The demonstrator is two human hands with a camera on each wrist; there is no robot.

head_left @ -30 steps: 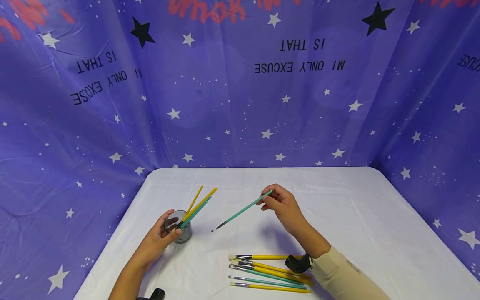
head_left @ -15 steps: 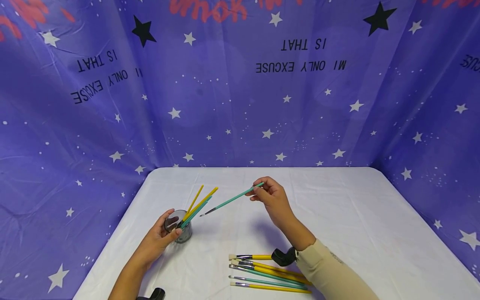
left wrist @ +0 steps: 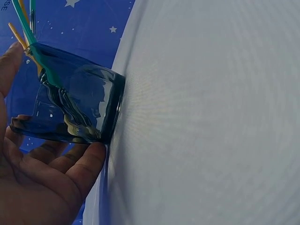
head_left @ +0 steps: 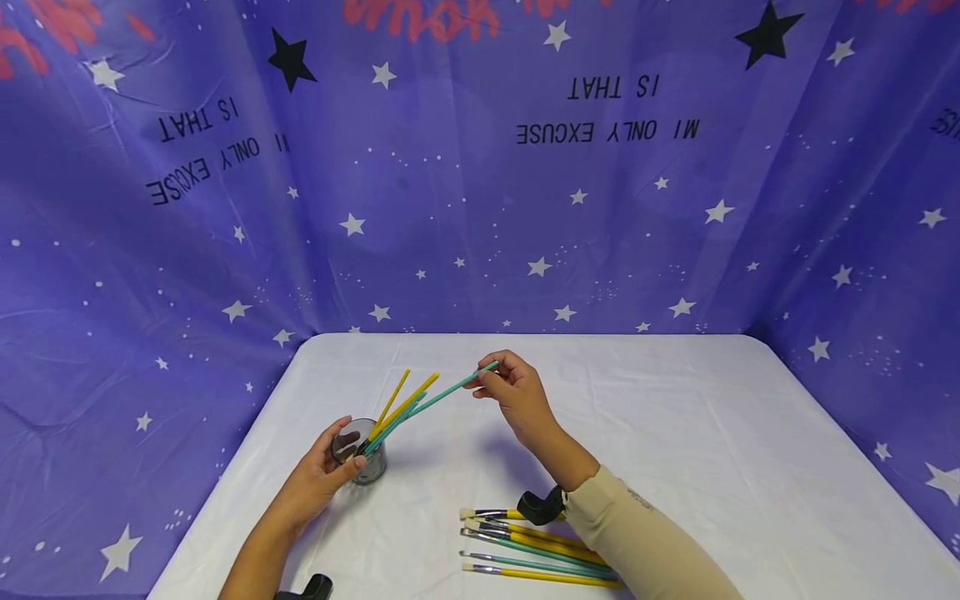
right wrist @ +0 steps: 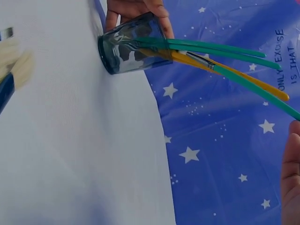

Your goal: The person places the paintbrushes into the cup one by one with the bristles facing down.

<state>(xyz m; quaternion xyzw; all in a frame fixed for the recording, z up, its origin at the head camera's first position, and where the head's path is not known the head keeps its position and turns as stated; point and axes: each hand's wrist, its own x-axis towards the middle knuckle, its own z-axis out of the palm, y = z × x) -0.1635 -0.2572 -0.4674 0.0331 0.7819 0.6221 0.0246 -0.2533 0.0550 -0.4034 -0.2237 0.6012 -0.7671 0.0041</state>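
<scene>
My left hand (head_left: 318, 475) grips a dark, see-through glass (left wrist: 79, 101) standing on the white table, its fingers curled round the side. Several yellow and green paintbrushes lean in the glass, handles up and to the right, bristles down inside. With thumb and fingers, my right hand (head_left: 517, 396) pinches another green paintbrush (head_left: 453, 389) near its handle end. That brush slants down to the left; in the right wrist view its metal collar and tip lie beside the handles of the standing brushes, at the glass's mouth. Whether the tip is inside the rim I cannot tell.
Several yellow and green paintbrushes (head_left: 536, 572) lie side by side at the table's front, bristles to the left, partly under my right forearm. A purple star-print curtain (head_left: 480, 167) hangs behind and beside the white table (head_left: 637, 400). Black camera mounts sit on both wrists.
My right hand has moved left and slightly up, bringing the pinched green paintbrush from open space over to the glass. The left hand and the glass have stayed in place.
</scene>
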